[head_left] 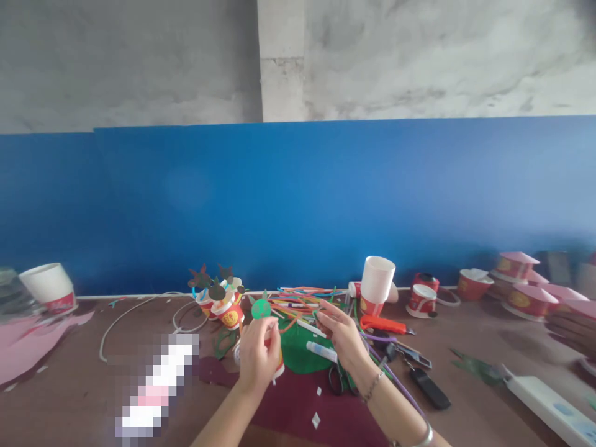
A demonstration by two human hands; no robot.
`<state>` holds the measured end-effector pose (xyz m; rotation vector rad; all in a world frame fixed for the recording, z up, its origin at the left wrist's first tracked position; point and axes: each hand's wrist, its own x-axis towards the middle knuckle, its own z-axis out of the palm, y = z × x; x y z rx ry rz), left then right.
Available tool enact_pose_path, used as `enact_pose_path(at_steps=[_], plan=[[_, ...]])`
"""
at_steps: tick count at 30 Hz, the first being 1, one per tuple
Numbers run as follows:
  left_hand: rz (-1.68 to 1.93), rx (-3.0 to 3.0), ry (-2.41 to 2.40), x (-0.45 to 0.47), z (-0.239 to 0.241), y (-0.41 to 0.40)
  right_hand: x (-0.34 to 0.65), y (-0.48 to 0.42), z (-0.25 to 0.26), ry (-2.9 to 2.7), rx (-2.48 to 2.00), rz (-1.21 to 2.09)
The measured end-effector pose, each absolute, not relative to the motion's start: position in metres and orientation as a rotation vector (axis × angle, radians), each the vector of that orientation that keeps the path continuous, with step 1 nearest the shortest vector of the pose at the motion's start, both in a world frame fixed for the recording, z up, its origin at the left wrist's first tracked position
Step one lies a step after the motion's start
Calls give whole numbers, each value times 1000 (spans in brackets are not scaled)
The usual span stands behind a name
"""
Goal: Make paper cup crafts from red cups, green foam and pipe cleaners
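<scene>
My left hand (258, 357) is closed at a small red paper cup (280, 365), which it partly hides. A round green animal face (261, 308) with pointed ears shows just above those fingers. An orange pipe cleaner (292, 323) sticks out beside the hand. To the right, my right hand (341, 332) has thumb and fingers drawn together on a small green piece, mostly hidden by the fingers. Below it lie a glue stick (321, 351) and dark-handled scissors (336, 379). Green paper (302, 351) and dark red paper (298, 403) spread beneath both hands.
Colourful pipe cleaners (298, 297) lie behind my hands. Decorated cups (229, 313) stand left of them, a white cup stack (378, 279) right. An orange utility knife (382, 324), black key fob (429, 388) and white power strip (549, 403) lie rightward. A blue panel (298, 205) rises behind.
</scene>
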<state>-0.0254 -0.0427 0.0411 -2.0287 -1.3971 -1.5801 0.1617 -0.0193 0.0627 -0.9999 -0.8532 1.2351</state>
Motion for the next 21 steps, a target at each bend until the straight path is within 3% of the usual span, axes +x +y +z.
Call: enact_pose_path(at_steps=[16, 21], plan=[[-1748, -2125, -1246, -23, 17, -41, 151, -11, 31, -646, -934, 1339], [-1780, -2159, -1217, -25, 16, -42, 152, -14, 31, -714, -998, 1208]])
